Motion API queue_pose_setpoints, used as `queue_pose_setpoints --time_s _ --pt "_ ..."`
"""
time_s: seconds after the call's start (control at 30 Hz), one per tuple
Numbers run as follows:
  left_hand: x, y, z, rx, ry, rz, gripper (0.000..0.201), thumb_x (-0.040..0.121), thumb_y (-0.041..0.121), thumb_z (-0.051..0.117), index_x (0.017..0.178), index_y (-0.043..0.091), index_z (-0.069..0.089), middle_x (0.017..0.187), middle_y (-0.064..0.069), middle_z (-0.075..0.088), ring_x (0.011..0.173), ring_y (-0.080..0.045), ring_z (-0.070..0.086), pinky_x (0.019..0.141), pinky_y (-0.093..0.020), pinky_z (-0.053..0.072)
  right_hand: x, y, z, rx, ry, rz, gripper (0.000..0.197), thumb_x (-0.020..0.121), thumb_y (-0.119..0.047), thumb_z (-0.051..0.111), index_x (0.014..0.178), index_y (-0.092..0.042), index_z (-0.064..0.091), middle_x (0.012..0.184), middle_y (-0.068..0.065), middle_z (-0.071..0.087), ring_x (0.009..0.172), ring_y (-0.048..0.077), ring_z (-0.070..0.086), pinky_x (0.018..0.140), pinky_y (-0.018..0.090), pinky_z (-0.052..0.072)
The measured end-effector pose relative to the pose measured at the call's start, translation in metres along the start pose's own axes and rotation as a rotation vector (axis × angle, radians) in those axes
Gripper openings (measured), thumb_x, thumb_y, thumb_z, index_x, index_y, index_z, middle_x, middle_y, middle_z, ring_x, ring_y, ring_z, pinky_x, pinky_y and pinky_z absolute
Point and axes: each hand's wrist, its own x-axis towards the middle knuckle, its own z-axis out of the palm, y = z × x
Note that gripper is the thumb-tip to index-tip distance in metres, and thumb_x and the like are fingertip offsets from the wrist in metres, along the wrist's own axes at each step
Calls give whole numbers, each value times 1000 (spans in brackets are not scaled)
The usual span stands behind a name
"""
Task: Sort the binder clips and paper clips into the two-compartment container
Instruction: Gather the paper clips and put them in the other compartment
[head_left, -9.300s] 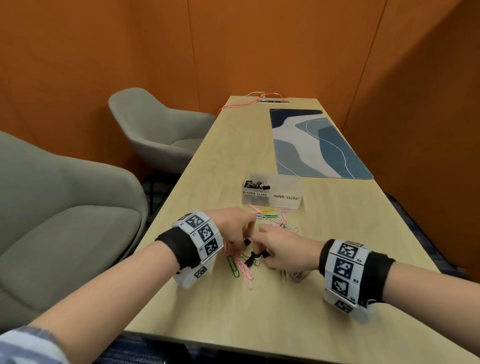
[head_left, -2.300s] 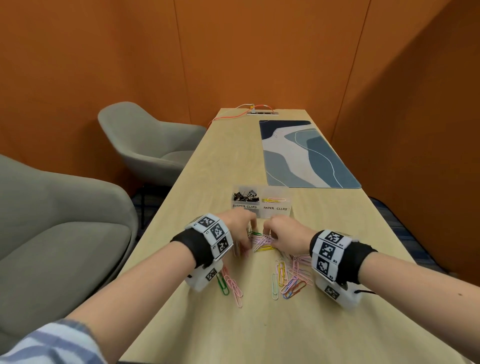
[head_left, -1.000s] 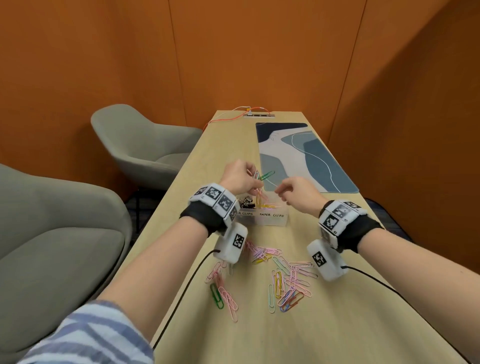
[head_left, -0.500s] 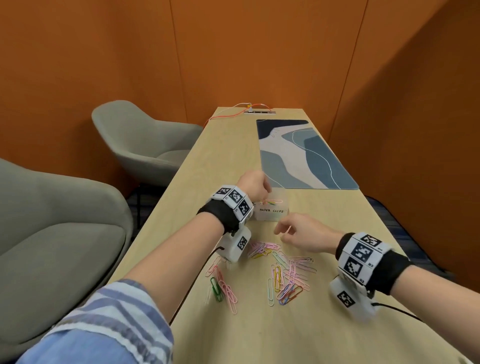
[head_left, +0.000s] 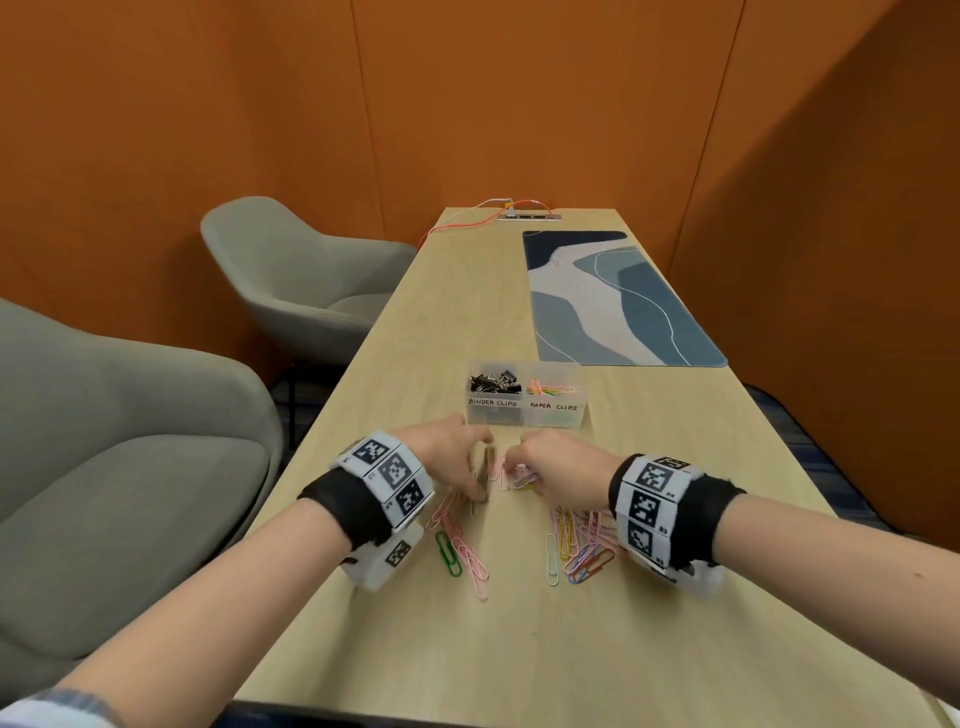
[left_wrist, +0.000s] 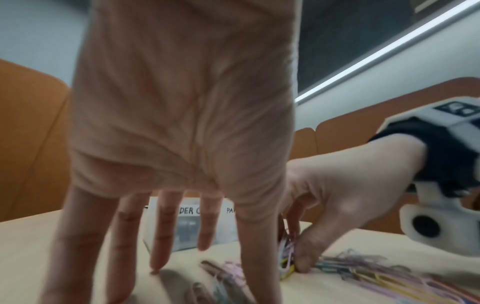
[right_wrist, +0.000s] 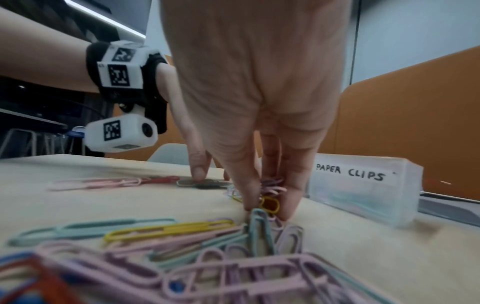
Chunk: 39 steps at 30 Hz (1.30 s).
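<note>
The clear two-compartment container (head_left: 524, 415) stands mid-table, with black binder clips (head_left: 493, 384) in its left half and a few coloured paper clips (head_left: 550, 388) in its right half. Just in front of it, my right hand (head_left: 511, 470) pinches a small bunch of paper clips (right_wrist: 269, 202) between thumb and fingers on the table. My left hand (head_left: 480, 483) is beside it, fingers straight and spread, fingertips (left_wrist: 155, 269) touching the table among loose clips. More coloured paper clips lie in a left group (head_left: 460, 551) and a right group (head_left: 582, 545).
A blue patterned mat (head_left: 608, 301) lies beyond the container on the right. At the table's far end are a power strip and an orange cable (head_left: 467, 223). Two grey armchairs (head_left: 306, 280) stand along the table's left side. The table's near edge (head_left: 415, 712) is close to my body.
My left hand has come back from above the container down to the table. My right hand has moved forward to the clips in front of the container and pinched a bunch.
</note>
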Motion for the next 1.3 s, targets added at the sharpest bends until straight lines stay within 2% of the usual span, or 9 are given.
queue_pose_setpoints --time_s 0.17,0.33,0.5,0.67,0.8,0.93,1.03,1.17,1.3 --pt "12 9 5 54 69 108 86 71 40 76 144 26 33 126 -11 45 117 -29 50 100 -37 43 -4 14 -8 232 104 75 23 80 -6 61 102 -12 62 94 5 65 91 23 61 73 26 44" --pt "20 20 0 31 195 202 46 73 25 78 115 14 63 109 -8 68 105 -25 60 86 -29 46 -7 34 -27 517 89 199 12 78 1 63 80 -11 60 68 2 62 60 19 59 55 30 55" --pt "27 21 2 16 243 204 24 75 9 68 99 9 68 106 -9 68 101 -26 62 78 -25 45 9 57 -56 638 303 339 13 78 4 66 88 -4 65 77 11 66 55 18 59 52 22 53" --pt "34 25 6 28 261 155 23 76 7 63 99 7 66 105 -12 64 101 -29 60 71 -25 41 41 69 -57 542 364 412 16 81 3 61 93 -5 68 96 18 70 72 22 62 70 30 55" --pt "38 24 3 25 247 149 20 74 7 65 94 5 66 100 -13 69 96 -29 63 72 -28 46 44 67 -54 440 293 361 30 83 -1 59 112 -9 66 117 15 65 106 25 60 91 31 49" --pt "39 23 3 32 275 175 14 77 5 61 89 2 67 98 -16 70 94 -30 63 68 -25 40 14 54 -53 383 332 294 29 85 -4 51 106 -14 69 112 9 68 106 23 61 84 25 44" --pt "39 21 1 -2 270 194 10 74 7 67 83 4 68 92 -13 72 82 -25 63 67 -26 45 -23 45 -43 281 63 235 29 84 -16 61 112 -15 64 115 7 63 98 20 57 80 23 41" --pt "39 23 -11 -126 228 203 13 67 9 79 66 13 66 63 -2 67 49 -4 55 66 -29 56 -61 43 -16 99 -329 155 66 77 -35 70 135 -23 42 122 4 46 109 21 47 97 31 40" --pt "34 36 -40 -274 261 228 19 71 1 72 62 13 60 54 0 59 44 -7 55 52 -19 48 -66 39 2 98 -97 149 42 83 -18 61 124 -18 56 116 8 53 108 25 53 91 32 42"
